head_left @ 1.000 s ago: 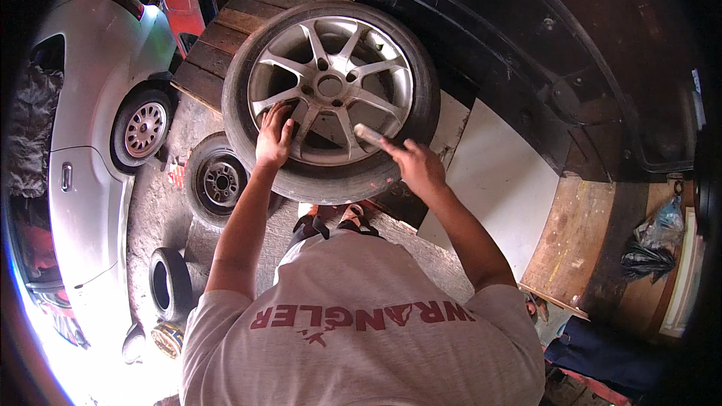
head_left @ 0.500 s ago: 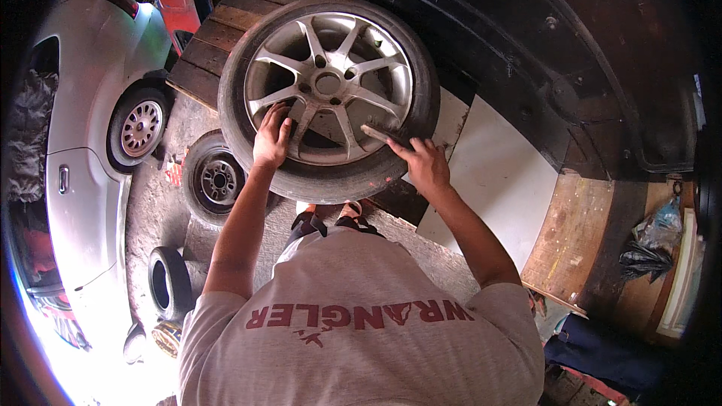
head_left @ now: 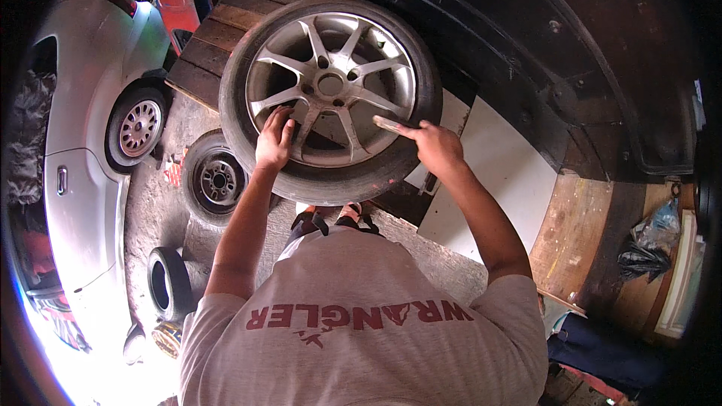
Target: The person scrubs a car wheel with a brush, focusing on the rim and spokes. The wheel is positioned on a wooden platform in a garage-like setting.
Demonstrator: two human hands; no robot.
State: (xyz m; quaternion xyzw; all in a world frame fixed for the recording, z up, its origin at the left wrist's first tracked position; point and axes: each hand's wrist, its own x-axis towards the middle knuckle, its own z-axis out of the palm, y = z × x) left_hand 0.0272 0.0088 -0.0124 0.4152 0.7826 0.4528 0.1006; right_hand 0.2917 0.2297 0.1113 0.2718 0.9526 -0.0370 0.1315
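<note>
A large car wheel (head_left: 356, 152) lies face up in front of me, its dusty silver alloy rim having several spokes and a black tyre around it. My left hand (head_left: 274, 141) is on the near left of the rim, fingers bent over its edge by a spoke and thumb a little apart. In my right hand (head_left: 438, 149) is a narrow, flat tool with a pale tip (head_left: 385, 123), its kind hard to make out. The forefinger stretches along it, and the tip points left over the rim's right side. My grip hides the tool's rear part.
Dark wooden planks (head_left: 207, 41) lie beneath the wheel. A silver car (head_left: 83, 165) stands at the left, near a steel wheel (head_left: 216, 179) and a loose tyre (head_left: 169, 283) on the ground. To the right are a white board (head_left: 489, 173) and a large black panel (head_left: 526, 53).
My right hand has moved slightly right and up, and the tool with it. The left hand stays on the rim, and the wheel has hardly shifted.
</note>
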